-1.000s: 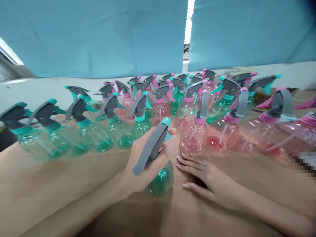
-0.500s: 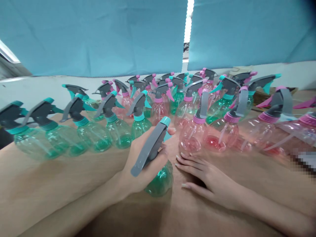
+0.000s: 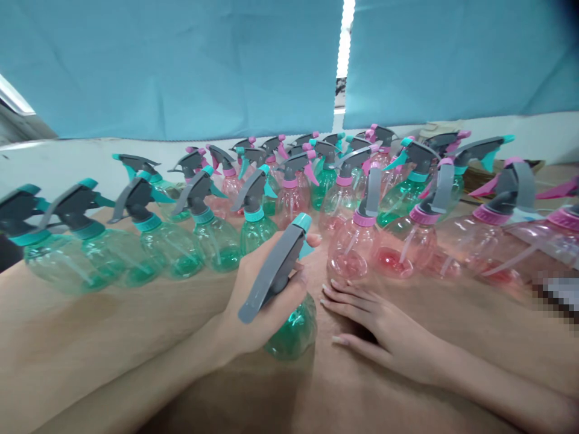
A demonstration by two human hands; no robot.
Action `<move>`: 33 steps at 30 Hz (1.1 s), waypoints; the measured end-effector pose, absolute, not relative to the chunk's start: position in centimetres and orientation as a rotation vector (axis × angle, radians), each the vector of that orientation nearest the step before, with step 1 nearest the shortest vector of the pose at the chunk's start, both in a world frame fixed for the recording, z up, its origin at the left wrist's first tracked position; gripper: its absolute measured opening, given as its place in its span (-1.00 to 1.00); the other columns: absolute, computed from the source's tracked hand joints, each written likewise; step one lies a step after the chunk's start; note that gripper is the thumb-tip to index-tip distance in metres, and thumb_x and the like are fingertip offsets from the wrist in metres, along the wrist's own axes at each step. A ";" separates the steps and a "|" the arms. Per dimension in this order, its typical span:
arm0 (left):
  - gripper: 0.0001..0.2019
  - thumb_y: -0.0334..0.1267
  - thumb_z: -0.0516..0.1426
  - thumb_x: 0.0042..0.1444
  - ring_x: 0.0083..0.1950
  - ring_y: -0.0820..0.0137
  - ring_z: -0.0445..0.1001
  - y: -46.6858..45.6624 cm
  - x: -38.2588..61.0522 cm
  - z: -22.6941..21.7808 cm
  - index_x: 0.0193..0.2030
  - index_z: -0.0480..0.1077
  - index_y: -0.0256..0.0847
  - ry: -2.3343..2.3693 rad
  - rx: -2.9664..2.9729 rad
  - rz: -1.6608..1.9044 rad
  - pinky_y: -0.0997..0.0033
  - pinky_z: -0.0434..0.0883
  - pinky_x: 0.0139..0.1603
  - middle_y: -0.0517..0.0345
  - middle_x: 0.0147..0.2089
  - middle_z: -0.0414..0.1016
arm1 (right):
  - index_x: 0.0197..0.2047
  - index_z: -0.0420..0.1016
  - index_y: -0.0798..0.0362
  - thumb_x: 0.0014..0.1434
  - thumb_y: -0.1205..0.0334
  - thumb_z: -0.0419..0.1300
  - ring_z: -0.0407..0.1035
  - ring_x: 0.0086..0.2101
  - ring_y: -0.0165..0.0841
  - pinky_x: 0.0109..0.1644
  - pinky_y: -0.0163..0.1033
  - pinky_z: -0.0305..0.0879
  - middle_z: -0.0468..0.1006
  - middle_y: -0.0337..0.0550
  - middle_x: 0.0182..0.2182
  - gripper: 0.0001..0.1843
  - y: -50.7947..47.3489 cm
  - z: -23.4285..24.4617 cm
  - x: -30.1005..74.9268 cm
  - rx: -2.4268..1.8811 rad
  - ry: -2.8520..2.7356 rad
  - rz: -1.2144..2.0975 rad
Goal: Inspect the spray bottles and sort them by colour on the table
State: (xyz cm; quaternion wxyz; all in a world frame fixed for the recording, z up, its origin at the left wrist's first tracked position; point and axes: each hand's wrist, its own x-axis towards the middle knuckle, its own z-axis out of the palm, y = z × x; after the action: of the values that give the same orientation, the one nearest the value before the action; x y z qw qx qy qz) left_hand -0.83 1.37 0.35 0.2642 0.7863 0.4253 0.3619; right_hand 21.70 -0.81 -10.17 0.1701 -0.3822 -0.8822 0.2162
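Observation:
My left hand (image 3: 265,295) is wrapped round the neck of a green spray bottle (image 3: 294,331) with a grey trigger head and turquoise nozzle. The bottle is upright in front of me, its neck and trigger mostly hidden by my fingers. Palm down, my right hand (image 3: 373,325) lies on the table (image 3: 375,404) with its fingers spread, apart from the bottle and holding nothing. Just beyond my right fingertips is a pink spray bottle (image 3: 348,259) with a grey head. Past my left hand stands another green spray bottle (image 3: 257,232).
A row of green spray bottles (image 3: 176,250) runs to the left. More pink spray bottles (image 3: 404,247) line the right side, with mixed ones behind. A blue curtain (image 3: 181,66) hangs at the back. A pixelated patch (image 3: 561,292) covers something at the right edge.

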 end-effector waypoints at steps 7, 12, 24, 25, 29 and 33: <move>-0.69 -0.25 0.03 0.06 -0.54 0.38 0.32 1.4 -0.7 0.4 -0.04 0.37 -0.06 1.194 2.160 0.979 0.37 0.36 -0.46 0.32 -0.56 0.29 | 0.38 0.13 -0.08 0.33 -0.06 0.06 0.05 0.31 -0.15 0.36 0.08 0.04 0.22 -0.14 0.32 -0.39 -0.8 -10.2 21.7 -1.076 -2.502 0.614; -0.69 -0.28 0.03 0.04 -0.56 0.39 0.29 1.3 -0.7 0.5 -0.05 0.35 -0.10 1.159 2.112 0.968 0.37 0.35 -0.47 0.34 -0.56 0.27 | 0.37 0.17 -0.06 0.33 -0.07 0.06 0.05 0.31 -0.17 0.37 0.05 0.03 0.22 -0.15 0.32 -0.39 -0.8 -10.2 21.7 -1.095 -2.508 0.617; -0.72 -0.32 0.04 0.02 -0.55 0.40 0.30 1.5 -0.5 0.5 -0.09 0.33 -0.09 1.134 2.105 0.991 0.36 0.36 -0.44 0.35 -0.56 0.26 | 0.35 0.19 -0.06 0.33 -0.07 0.07 0.06 0.31 -0.17 0.36 0.06 0.04 0.22 -0.13 0.32 -0.41 -0.9 -10.1 21.6 -1.088 -2.499 0.610; -0.73 -0.33 0.04 0.02 -0.55 0.40 0.30 1.5 -0.5 0.5 -0.11 0.34 -0.09 1.135 2.093 0.999 0.36 0.36 -0.43 0.35 -0.56 0.25 | 0.35 0.19 -0.06 0.33 -0.07 0.07 0.06 0.31 -0.17 0.36 0.06 0.04 0.22 -0.13 0.32 -0.41 -0.9 -10.1 21.6 -1.085 -2.497 0.610; -0.76 -0.30 0.04 0.01 -0.51 0.39 0.33 1.5 -0.5 0.5 -0.14 0.35 -0.09 1.158 2.082 1.004 0.36 0.38 -0.42 0.32 -0.54 0.30 | 0.37 0.16 -0.08 0.33 -0.05 0.08 0.06 0.31 -0.16 0.37 0.06 0.03 0.24 -0.13 0.31 -0.40 -0.9 -10.2 21.6 -1.071 -2.485 0.614; -0.73 -0.30 0.05 0.02 -0.47 0.38 0.35 1.5 -0.6 0.4 -0.10 0.36 -0.09 1.156 2.096 1.007 0.35 0.40 -0.39 0.29 -0.48 0.36 | 0.36 0.17 -0.07 0.33 -0.06 0.08 0.06 0.31 -0.17 0.37 0.06 0.03 0.23 -0.14 0.32 -0.40 -0.8 -10.2 21.7 -1.077 -2.493 0.608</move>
State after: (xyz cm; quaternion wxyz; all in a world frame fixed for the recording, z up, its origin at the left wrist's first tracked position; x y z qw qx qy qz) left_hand -0.62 1.51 0.44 0.2692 0.7774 0.4287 0.3734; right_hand 21.66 -0.85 -10.20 0.1786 -0.3808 -0.8814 0.2151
